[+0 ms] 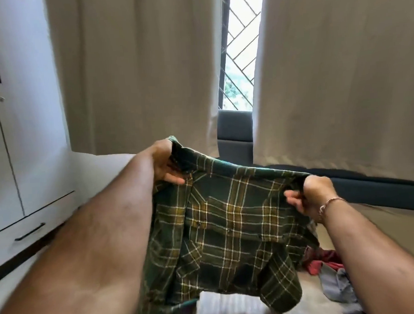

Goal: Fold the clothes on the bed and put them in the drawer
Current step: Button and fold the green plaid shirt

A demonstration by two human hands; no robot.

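A green and yellow plaid shirt (229,227) hangs in the air in front of me, above the bed (384,222). My left hand (164,162) grips its upper left shoulder edge. My right hand (308,196), with a thin bracelet on the wrist, pinches the upper right shoulder edge. The shirt's front with a chest pocket and buttons faces me, and its lower part droops loosely. A white drawer (30,232) with a black handle sits shut at the lower left under the wardrobe.
A heap of red and grey clothes (327,273) lies on the bed at the lower right. A white wardrobe (1,143) stands on the left. Beige curtains (136,71) hang ahead, with a barred window (238,47) between them and a dark headboard (235,136) below.
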